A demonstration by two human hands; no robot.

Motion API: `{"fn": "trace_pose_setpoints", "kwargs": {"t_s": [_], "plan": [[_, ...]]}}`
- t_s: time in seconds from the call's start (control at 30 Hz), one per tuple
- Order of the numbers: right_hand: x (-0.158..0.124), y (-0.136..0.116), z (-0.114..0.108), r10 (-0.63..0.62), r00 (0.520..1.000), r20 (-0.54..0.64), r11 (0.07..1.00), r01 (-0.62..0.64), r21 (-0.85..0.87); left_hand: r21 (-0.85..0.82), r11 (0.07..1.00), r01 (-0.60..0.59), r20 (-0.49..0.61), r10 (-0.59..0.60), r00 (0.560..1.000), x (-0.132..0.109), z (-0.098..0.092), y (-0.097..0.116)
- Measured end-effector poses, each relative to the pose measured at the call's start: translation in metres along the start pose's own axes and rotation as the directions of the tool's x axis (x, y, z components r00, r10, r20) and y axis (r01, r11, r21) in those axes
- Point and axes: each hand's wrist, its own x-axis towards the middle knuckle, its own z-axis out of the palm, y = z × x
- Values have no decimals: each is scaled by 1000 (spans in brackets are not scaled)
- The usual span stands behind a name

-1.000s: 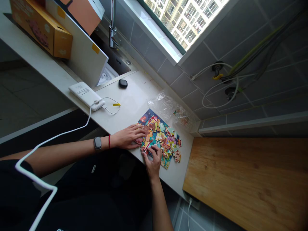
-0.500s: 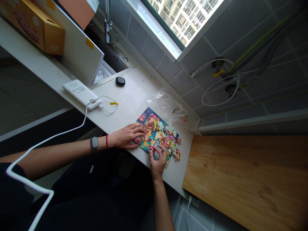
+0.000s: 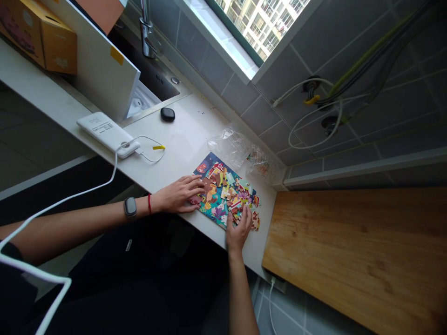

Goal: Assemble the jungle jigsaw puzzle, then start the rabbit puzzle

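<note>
Left hand [image 3: 176, 195], fingers spread, rests on the near edge of a jigsaw puzzle [image 3: 218, 200] on a white countertop [image 3: 181, 149]. Right hand [image 3: 239, 230], fingers slightly curled, sits among loose pieces [image 3: 244, 200], possibly pinching one; the head view cannot settle it. A transparent plastic bag [image 3: 230, 146] lies just beyond the puzzle.

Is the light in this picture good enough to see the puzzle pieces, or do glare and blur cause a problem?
In the head view, the window is overexposed, so the buildings outside look washed out; the jigsaw puzzle shows no strong glare and looks fairly sharp; the dark clothing loses detail in shadow; the wide lens makes the counter look steeply tilted.
</note>
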Motion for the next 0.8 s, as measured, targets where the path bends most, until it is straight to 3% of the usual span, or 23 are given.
{"fn": "trace_pose_setpoints", "kwargs": {"t_s": [0.23,0.4,0.6,0.7,0.8], "plan": [[0,0,-1,20,1000,4,1000,-21,19,-12,1000,-10,-17,10,1000,0,0,0],[-1,6,-9,76,987,-138,996,-70,49,-15,1000,0,-26,0,1000,1,-1,0],[-6,53,-28,198,945,-262,974,-220,-59,-38,999,24,-43,-25,999,1,-1,0],[-9,73,-30,228,948,-224,963,-253,-90,-40,999,34,-42,-35,999,1,-3,0],[-8,78,-31,258,943,-211,958,-277,-70,-27,999,30,-22,-31,999,1,-5,1]]}}
